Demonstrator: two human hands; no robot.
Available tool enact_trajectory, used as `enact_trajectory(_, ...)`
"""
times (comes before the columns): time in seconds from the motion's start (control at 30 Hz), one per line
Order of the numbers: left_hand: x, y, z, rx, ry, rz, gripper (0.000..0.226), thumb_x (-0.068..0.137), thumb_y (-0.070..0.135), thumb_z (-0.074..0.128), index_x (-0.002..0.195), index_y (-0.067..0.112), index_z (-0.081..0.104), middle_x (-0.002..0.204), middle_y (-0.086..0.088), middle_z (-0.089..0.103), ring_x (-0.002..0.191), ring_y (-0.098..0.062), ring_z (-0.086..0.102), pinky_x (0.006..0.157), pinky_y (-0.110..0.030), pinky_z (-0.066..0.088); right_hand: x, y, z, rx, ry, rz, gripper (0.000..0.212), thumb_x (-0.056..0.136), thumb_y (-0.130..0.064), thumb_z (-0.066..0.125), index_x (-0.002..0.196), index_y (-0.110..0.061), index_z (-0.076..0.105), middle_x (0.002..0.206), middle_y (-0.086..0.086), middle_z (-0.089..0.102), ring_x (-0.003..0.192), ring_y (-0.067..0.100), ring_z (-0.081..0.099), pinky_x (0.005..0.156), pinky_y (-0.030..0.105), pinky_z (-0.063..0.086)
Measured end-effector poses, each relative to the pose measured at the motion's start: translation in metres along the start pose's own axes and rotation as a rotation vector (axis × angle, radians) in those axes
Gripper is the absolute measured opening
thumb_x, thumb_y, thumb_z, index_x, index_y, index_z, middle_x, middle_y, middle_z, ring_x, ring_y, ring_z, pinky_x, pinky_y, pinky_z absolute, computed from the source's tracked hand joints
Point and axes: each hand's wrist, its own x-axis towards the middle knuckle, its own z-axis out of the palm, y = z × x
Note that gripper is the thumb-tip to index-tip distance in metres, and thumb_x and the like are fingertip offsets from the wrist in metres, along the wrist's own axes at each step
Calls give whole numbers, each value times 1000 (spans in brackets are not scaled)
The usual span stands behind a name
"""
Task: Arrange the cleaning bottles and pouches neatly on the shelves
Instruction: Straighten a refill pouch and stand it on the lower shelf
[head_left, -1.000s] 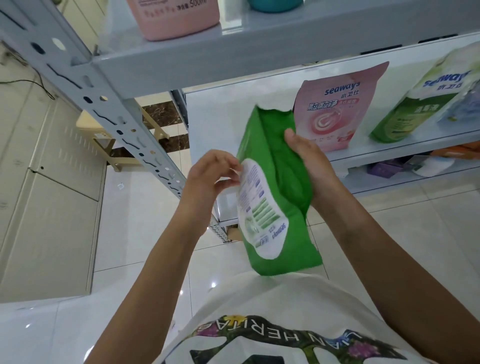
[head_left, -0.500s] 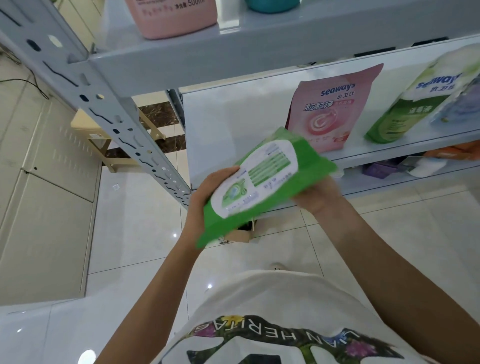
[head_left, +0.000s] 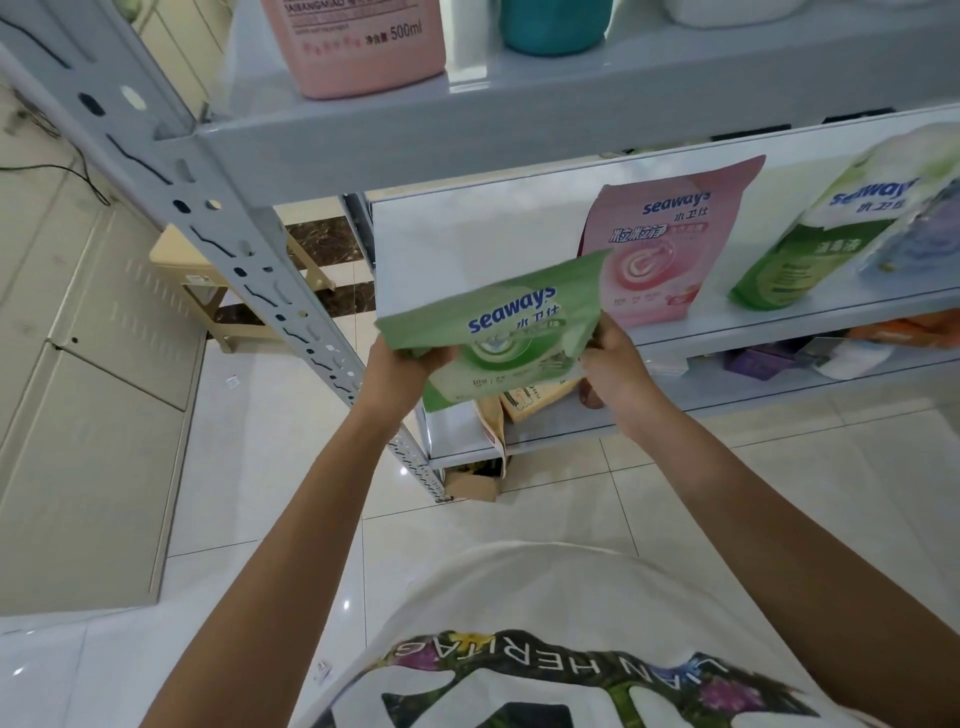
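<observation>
I hold a green Seaways pouch (head_left: 511, 322) front side up, just in front of the middle shelf (head_left: 779, 319). My left hand (head_left: 402, 371) grips its lower left edge and my right hand (head_left: 615, 366) grips its lower right edge. A pink Seaways pouch (head_left: 670, 244) stands upright on that shelf right behind it. Further right a green-and-white pouch (head_left: 831, 234) leans beside a pale blue one (head_left: 919, 239). On the top shelf (head_left: 571, 124) stand a pink 500 ml bottle (head_left: 363, 47) and a teal bottle (head_left: 556, 26).
A perforated grey shelf post (head_left: 218, 223) slants down at the left. The lower shelf (head_left: 561, 426) holds beige packets (head_left: 530, 400) and purple and orange items at the right. A cardboard box (head_left: 472, 480) sits on the tiled floor. A beige stool (head_left: 208, 280) and cabinets stand at the left.
I have turned the green pouch over from its back label to its front and raised it toward the middle shelf. Both hands have shifted to its lower edges.
</observation>
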Motion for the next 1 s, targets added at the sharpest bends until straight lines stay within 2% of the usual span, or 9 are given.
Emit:
enact_trajectory(0.1,19,15,7,-3,4,-20,28,85,-5,67,108,11,63,105,-4,66,96,-20,62,83,-35,52,12,-3,2,-24,-40,-21,50,85,15,40,117,-22,49,108,-6,55,104,11,50,83,26,41)
enact_trajectory(0.17,32,19,10,-35,15,-13,31,84,-8,66,111,7,62,106,-7,66,93,-20,63,82,-35,53,20,-2,6,-2,-41,-45,58,82,19,38,122,-21,48,112,-6,53,111,14,48,84,26,41)
enact_trajectory(0.3,59,13,16,-77,61,-49,42,84,-6,67,123,2,54,113,-6,63,90,-12,62,68,-21,55,42,1,10,91,-33,-64,58,79,20,44,119,-21,48,116,0,56,116,20,51,88,28,44)
enact_trajectory(0.37,71,2,19,-51,116,-86,56,82,0,72,130,4,43,125,-7,54,105,-17,57,87,-32,56,51,6,14,76,-31,-33,52,80,18,51,120,-15,49,115,3,57,115,21,53,88,27,47)
enact_trajectory(0.43,76,-12,23,46,185,-182,69,80,9,76,134,6,34,132,-7,40,118,-23,46,104,-40,44,55,16,19,-38,-47,-9,43,82,7,60,118,-15,49,117,4,58,115,22,54,95,36,47)
enact_trajectory(0.53,66,-36,32,54,126,-305,79,80,7,75,141,8,25,141,-11,35,127,-28,41,109,-38,38,54,29,26,-120,-101,19,56,83,5,55,131,-21,41,117,-4,56,113,20,55,99,44,46)
enact_trajectory(0.73,60,-59,25,-1,120,-315,68,78,-4,71,134,9,35,135,-11,44,123,-26,45,102,-36,42,56,27,24,-116,-142,53,71,86,14,43,144,-22,27,125,-7,44,114,12,42,98,31,39)
enact_trajectory(0.83,56,-59,25,8,78,-317,59,83,-6,65,131,8,33,130,-10,48,117,-23,47,89,-28,40,63,26,26,-137,-151,73,79,83,21,35,145,-26,24,142,-1,41,126,16,39,96,31,38)
enact_trajectory(1.0,46,-60,29,32,42,-303,60,90,-5,58,137,11,25,124,-3,44,113,-19,43,91,-25,37,71,29,32,-125,-132,61,75,84,18,36,145,-24,22,138,-1,41,116,14,39,93,32,40)
